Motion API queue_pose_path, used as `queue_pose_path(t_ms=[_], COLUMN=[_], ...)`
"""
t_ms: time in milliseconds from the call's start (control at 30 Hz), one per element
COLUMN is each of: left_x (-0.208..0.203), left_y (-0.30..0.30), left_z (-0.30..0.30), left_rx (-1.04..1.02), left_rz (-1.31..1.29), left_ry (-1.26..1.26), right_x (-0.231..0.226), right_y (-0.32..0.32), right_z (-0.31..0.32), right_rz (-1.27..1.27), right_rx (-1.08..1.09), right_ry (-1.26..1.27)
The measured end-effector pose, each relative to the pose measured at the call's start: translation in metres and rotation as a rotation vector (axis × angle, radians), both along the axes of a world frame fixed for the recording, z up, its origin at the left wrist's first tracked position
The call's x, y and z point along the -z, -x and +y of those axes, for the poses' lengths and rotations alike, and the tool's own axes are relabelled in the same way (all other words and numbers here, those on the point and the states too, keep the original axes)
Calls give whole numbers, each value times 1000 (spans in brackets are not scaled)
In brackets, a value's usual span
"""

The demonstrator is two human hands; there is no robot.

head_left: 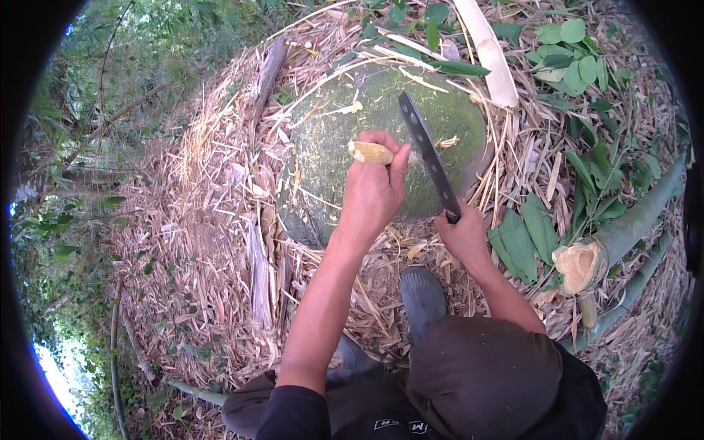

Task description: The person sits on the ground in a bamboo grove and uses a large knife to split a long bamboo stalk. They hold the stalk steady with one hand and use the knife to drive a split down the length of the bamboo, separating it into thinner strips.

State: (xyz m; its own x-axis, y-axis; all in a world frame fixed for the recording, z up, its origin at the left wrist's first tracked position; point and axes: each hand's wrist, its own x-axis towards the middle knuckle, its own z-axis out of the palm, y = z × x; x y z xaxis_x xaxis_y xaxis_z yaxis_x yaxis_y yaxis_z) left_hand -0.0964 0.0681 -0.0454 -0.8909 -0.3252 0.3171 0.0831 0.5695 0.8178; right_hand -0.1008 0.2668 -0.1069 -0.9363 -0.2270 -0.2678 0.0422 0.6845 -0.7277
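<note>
My left hand [375, 180] is closed around a short, pale yellowish stick of wood [372, 152], whose cut end points left. A thinner end of it seems to stick out to the right, near the blade. In my right hand [466, 231] is the handle of a long dark knife [427, 155] with a row of holes along its blade. The blade slants up and to the left, its tip over the big mossy green rock [330, 139]. Both hands are above the near side of this rock. Small pale shavings [447, 141] lie on its top.
Dry leaves and strips [198, 249] cover the ground. A cut green bamboo stem [638, 213] with a pale open end lies at right, near broad green leaves [524, 238]. A pale split strip [490, 55] lies beyond the rock. My boot [424, 301] is close to its near edge.
</note>
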Motion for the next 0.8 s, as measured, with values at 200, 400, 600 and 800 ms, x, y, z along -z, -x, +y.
queue_pose_path(t_ms=[200, 400, 600, 800], left_x=[8, 6, 20, 18], left_y=[-3, -2, -11, -12], left_z=[-2, -2, -5, -7], left_rx=[36, 30, 77, 109], left_rz=[149, 42, 70, 26], left_ry=[45, -58, -116, -220], right_x=[-10, 9, 7, -5], right_y=[-10, -4, -16, -8], right_z=[4, 1, 2, 7], right_rz=[87, 33, 38, 31], right_rx=[133, 24, 64, -3], right_ry=[269, 36, 108, 47])
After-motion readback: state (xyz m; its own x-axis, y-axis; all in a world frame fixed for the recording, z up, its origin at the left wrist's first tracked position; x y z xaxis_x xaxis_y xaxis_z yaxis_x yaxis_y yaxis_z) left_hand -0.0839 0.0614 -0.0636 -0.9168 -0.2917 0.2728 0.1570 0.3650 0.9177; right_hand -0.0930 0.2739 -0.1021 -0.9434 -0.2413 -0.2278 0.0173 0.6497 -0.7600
